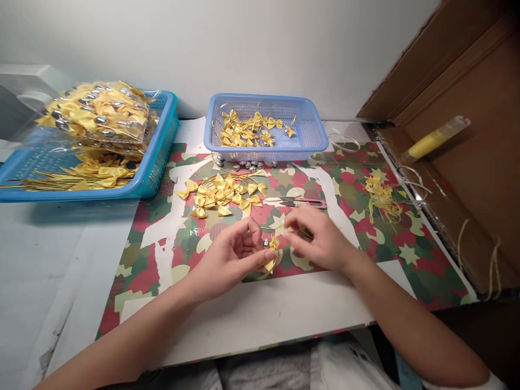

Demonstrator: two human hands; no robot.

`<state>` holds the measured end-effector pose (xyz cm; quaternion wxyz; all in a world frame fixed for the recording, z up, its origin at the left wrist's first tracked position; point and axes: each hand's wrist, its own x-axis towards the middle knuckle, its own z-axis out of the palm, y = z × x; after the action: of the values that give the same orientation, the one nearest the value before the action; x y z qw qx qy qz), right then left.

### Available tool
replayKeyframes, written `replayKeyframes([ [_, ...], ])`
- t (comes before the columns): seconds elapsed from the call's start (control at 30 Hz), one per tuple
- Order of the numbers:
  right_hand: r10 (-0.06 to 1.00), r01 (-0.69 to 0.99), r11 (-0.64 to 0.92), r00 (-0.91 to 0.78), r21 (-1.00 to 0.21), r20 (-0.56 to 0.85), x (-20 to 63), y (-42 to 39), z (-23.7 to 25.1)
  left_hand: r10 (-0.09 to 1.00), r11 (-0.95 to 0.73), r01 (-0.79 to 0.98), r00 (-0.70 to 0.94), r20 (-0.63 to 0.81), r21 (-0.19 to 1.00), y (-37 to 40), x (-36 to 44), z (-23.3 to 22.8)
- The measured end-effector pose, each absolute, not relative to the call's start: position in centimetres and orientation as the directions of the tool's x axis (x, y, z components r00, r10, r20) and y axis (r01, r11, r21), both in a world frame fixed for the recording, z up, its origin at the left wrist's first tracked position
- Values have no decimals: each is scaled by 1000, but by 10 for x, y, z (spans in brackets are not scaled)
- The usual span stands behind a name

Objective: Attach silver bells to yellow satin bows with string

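Two hands meet over the counter [260,314]. Left hand [227,260] pinches a yellow bow [271,253] with a small silver bead [266,244] at its fingertips; right hand [320,241], just right of that grip, pinches the bow's thin string [303,233]. A loose pinch could likely drop the bead, letting it roll off. Beyond the grip lie a bow pile [221,196] and scissors [298,202].

Glossy satin-cloth bows [221,195], shiny metal bells [247,164], perforated plastic basket [309,143], matt brown cardboard box [467,108].
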<state>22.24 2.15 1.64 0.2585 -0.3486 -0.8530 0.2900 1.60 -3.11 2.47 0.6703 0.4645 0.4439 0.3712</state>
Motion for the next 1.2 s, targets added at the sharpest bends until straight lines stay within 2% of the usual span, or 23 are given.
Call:
replayKeyframes([
  [0.07, 819, 611, 567, -487, -552, 302, 232, 31, 12, 912, 298, -121, 329, -245, 947, -31, 17, 25],
  [0.17, 872, 803, 477, -380, -359, 308, 244, 44, 1, 901, 330, -158, 346, -261, 931, -30, 19, 25],
  [0.27, 909, 867, 402, -338, -294, 245, 246, 48, -7, 868, 397, -163, 387, -312, 903, -31, 19, 23],
  [0.5, 947, 870, 319, -275, -375, 166, 241, 48, -7, 830, 510, -281, 409, -380, 813, -34, 18, 15],
  [0.63, 953, 746, 302, -236, -593, 190, 246, 45, -2, 840, 508, -313, 388, -380, 802, -34, 19, 16],
  [0.7, 936, 628, 349, -275, -696, 221, 248, 39, 4, 853, 498, -325, 353, -385, 804, -34, 19, 17],
  [0.8, 855, 490, 509, -382, -708, 350, 248, 28, 16, 875, 467, -340, 309, -372, 816, -33, 19, 17],
  [0.9, 733, 422, 676, -472, -604, 490, 242, 19, 23, 900, 423, -336, 261, -348, 842, -33, 20, 16],
  [1.0, 642, 425, 767, -519, -481, 564, 234, 16, 24, 926, 366, -298, 210, -313, 882, -35, 21, 16],
  [1.2, 589, 462, 803, -514, -377, 624, 229, 15, 24, 969, 241, -198, 98, -226, 950, -39, 22, 15],
])
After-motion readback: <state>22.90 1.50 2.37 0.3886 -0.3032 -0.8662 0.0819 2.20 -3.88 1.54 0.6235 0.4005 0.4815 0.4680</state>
